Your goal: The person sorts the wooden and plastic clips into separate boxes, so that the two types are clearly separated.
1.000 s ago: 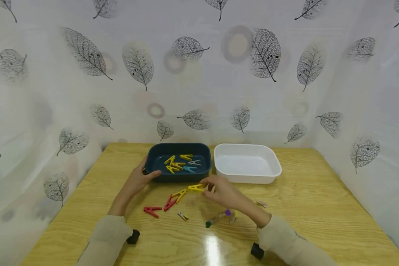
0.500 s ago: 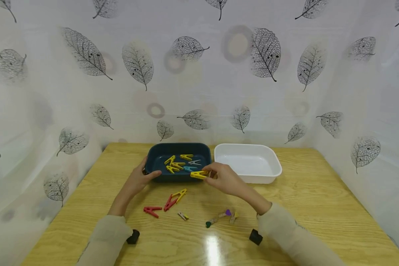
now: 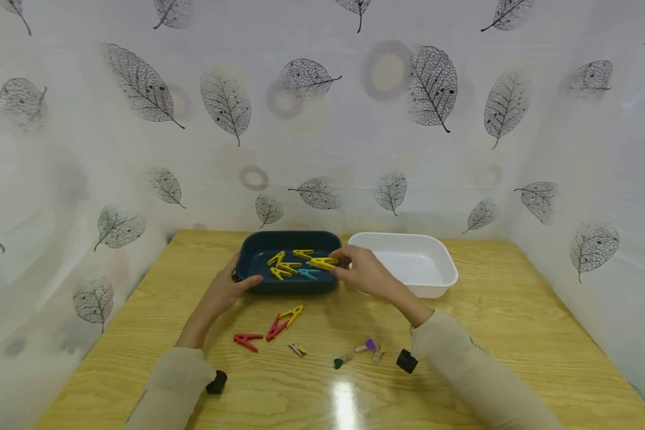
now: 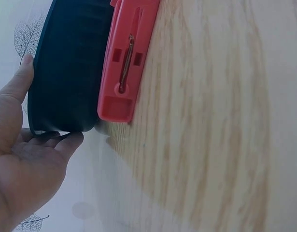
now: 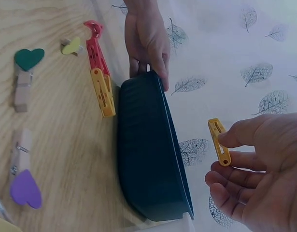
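My right hand (image 3: 362,270) pinches a yellow clothespin (image 5: 219,141) between thumb and fingers, over the right part of a dark blue-green plastic basin (image 3: 287,288). Inside that basin lie several yellow clothespins (image 3: 288,267) and a blue clothespin (image 3: 309,274). At the basin's left end my left hand (image 3: 227,291) grips the wall, its thumb over the front rim and its fingers round the outside. In front of the basin, a yellow clothespin (image 3: 293,315) overlaps a red clothespin (image 3: 276,329), with another red clothespin (image 3: 247,341) to their left.
A white basin (image 3: 430,289) stands just right of the dark one. Nearer on the wooden table (image 3: 279,394) lie small wooden pegs with a green heart (image 3: 338,363), a purple heart (image 3: 370,344) and yellow hearts (image 3: 302,351). A leaf-printed curtain (image 3: 322,149) rises behind.
My right hand has lifted the yellow clothespin off the table and carried it up and away from me, over the dark basin. The left hand keeps its grip there.
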Motion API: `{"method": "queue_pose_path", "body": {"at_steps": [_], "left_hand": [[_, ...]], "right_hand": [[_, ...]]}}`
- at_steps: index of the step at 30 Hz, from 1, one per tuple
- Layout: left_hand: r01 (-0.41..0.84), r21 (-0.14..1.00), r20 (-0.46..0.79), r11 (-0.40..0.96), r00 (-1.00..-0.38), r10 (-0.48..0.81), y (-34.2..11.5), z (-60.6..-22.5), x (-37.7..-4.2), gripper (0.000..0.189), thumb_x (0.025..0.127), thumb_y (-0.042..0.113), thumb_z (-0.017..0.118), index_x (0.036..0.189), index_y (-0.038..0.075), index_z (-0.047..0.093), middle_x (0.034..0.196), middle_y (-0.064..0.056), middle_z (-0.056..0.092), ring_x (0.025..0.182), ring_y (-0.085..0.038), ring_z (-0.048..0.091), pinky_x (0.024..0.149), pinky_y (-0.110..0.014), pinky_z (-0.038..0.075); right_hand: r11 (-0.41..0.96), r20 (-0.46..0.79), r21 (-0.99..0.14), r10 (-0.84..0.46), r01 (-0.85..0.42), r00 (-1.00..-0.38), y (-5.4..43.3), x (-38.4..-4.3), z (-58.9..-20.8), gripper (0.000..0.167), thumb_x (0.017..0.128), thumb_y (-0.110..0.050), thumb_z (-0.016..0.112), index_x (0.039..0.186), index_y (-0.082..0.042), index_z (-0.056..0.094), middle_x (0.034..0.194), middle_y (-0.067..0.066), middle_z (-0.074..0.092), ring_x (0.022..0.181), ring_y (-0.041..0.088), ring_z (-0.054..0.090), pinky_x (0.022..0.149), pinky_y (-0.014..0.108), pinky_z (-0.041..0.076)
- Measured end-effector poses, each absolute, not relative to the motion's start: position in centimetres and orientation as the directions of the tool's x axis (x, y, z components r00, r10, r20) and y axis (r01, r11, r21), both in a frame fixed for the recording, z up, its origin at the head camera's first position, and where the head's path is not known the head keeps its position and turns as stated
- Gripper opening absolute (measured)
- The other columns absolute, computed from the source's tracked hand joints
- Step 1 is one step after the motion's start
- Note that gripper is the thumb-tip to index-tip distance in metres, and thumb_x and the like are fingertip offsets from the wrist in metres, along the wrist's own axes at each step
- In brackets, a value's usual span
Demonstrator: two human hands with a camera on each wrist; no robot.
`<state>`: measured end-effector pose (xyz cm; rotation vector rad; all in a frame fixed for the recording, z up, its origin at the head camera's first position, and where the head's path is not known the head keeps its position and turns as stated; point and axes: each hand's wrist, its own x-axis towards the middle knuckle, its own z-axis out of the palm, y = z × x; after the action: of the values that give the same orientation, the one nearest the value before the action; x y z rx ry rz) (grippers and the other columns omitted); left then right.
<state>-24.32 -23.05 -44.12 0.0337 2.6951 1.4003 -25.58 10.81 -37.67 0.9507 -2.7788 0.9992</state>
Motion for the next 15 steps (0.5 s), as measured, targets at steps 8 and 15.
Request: {"method": "queue_pose_path", "body": {"at_steps": [8,15], "left_hand": [[-0.020,0.816,-0.075,0.577,-0.995,0.071,-23.0,-44.2,-24.3,0.100,0.101,0.042,0.068,0.166,0.003,0.002,0.169,-0.028,0.009,0.153,-0.049,0.012,0.121,-0.063,0.018],[-0.010,0.815,-0.065,0.579,-0.995,0.074,-23.1,-44.3,-24.5,0.099,0.101,0.040,0.068,0.166,0.003,0.003,0.168,-0.029,0.010,0.153,-0.049,0.014,0.121,-0.062,0.019]], "right_hand": [[0.602,0.244,-0.567,-0.528,-0.562,-0.813,10.8,-27.6,-37.1,0.035,0.099,-0.016,0.069,0.129,0.002,0.069,0.115,0.015,0.072,0.094,0.023,0.067,0.075,0.037,0.054],[0.612,0.252,-0.576,-0.498,-0.542,-0.830,10.4,-29.2,-36.8,0.035,0.098,-0.015,0.070,0.128,0.003,0.070,0.120,0.018,0.070,0.097,0.027,0.068,0.078,0.040,0.056]]}}
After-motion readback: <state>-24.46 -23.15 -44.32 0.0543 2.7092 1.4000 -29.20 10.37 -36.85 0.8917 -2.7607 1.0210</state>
